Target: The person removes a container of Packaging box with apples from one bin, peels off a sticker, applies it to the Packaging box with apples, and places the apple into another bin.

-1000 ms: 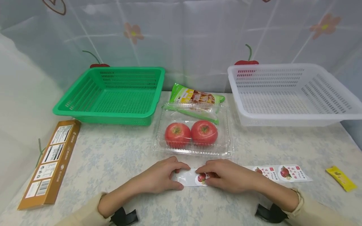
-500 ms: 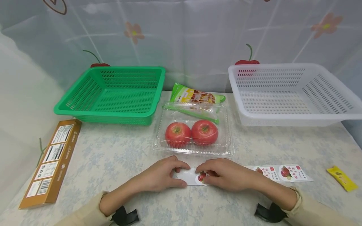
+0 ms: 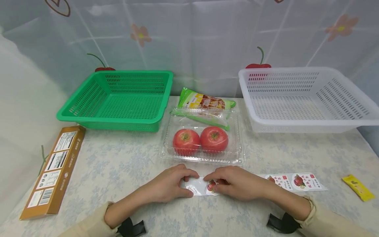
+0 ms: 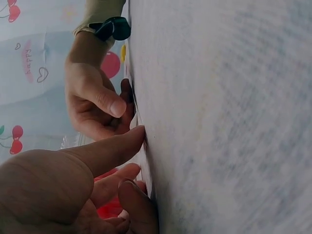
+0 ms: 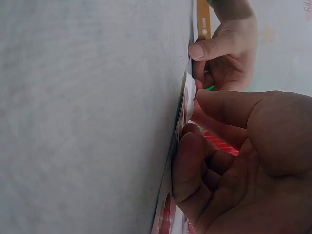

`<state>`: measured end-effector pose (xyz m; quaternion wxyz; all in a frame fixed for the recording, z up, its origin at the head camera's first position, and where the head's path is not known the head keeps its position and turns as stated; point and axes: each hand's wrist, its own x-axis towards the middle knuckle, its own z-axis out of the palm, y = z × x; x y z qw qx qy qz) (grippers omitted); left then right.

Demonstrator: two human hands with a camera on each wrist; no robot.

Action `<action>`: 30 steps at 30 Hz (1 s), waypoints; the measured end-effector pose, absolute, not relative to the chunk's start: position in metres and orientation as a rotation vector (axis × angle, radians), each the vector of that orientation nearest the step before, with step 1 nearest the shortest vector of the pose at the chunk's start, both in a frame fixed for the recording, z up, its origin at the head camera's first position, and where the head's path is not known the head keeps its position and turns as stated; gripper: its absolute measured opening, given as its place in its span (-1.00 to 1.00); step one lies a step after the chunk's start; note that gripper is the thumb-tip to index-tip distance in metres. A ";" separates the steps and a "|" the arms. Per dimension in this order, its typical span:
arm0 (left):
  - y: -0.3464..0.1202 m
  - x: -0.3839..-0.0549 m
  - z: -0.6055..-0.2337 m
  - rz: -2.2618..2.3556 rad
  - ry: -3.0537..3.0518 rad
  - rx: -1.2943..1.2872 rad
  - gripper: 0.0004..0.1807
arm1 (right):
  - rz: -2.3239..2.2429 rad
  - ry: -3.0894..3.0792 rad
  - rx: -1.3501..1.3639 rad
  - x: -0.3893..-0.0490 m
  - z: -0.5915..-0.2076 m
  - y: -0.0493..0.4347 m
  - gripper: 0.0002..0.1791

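A strip of fruit-printed stickers (image 3: 199, 186) lies flat on the table, its right part (image 3: 306, 182) showing beyond my right forearm. My left hand (image 3: 169, 184) rests at the strip's left end, thumb and forefinger apart on its two edges. Over the strip, my right hand (image 3: 237, 183) pinches the edge of a round sticker (image 3: 211, 186) between thumb and forefinger. In the right wrist view the sticker's white edge (image 5: 190, 92) curls up by the thumb. Just behind the hands, a clear plastic box (image 3: 202, 158) holds two red apples (image 3: 214, 139).
A green basket (image 3: 118, 123) stands back left, a white basket (image 3: 308, 123) back right. Behind the apples lies a green snack bag (image 3: 204, 100). At far left is a long brown carton (image 3: 53, 174); a small yellow packet (image 3: 357, 187) lies far right.
Both hands stay almost in place over the strip. The left thumb and the sticker at the right fingertips shift only slightly.
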<state>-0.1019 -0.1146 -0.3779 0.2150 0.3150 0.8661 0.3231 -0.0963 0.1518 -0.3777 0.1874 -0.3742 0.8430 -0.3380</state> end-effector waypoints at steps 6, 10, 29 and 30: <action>-0.115 -0.102 -0.377 0.894 2.396 0.873 -0.56 | -0.983 2.369 -1.061 -0.097 -0.379 0.152 -0.82; -0.115 -0.102 -0.377 0.893 2.395 0.871 -0.55 | -0.965 2.396 -1.052 -0.097 -0.380 0.151 -0.85; -0.114 -0.102 -0.377 0.881 2.403 0.864 -0.54 | -1.188 2.351 -0.953 -0.087 -0.378 0.159 -0.74; -0.115 -0.102 -0.377 0.882 2.404 0.866 -0.54 | -1.194 2.345 -0.952 -0.086 -0.377 0.160 -0.74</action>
